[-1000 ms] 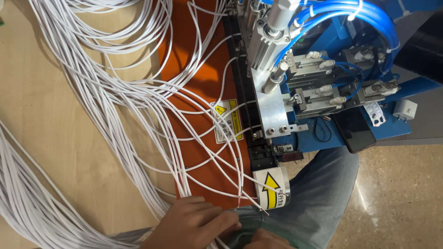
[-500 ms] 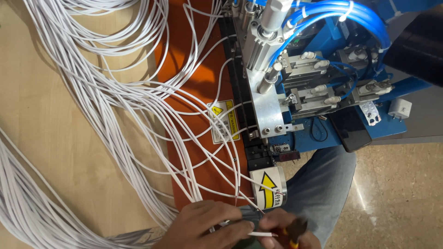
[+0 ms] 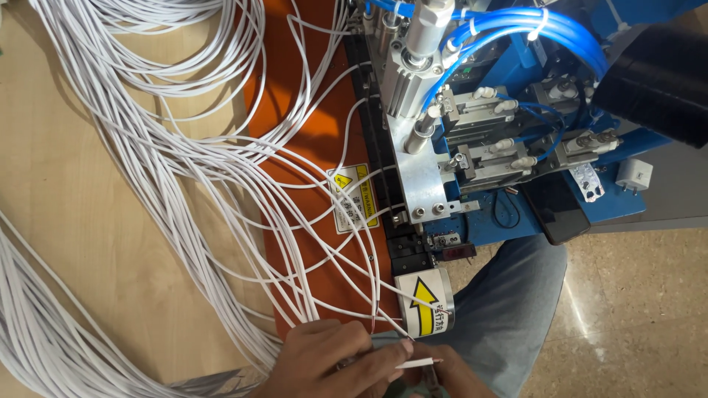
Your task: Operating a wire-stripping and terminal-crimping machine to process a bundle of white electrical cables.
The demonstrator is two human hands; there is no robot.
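A single white wire end is pinched by the left hand. The right hand is mostly hidden; its grip cannot be told. Many white wires remain loose on the table, beside the blue machine.

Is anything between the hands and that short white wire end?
Nothing visible: the left hand already pinches the short white wire end, with the right hand just beneath it. Loose white wire loops lie beside them.

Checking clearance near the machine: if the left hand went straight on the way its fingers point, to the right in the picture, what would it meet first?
Probably the short white wire end at the left hand fingertips, then the right hand just beyond it. The round part with the yellow arrow label lies above that line; depth is unclear.
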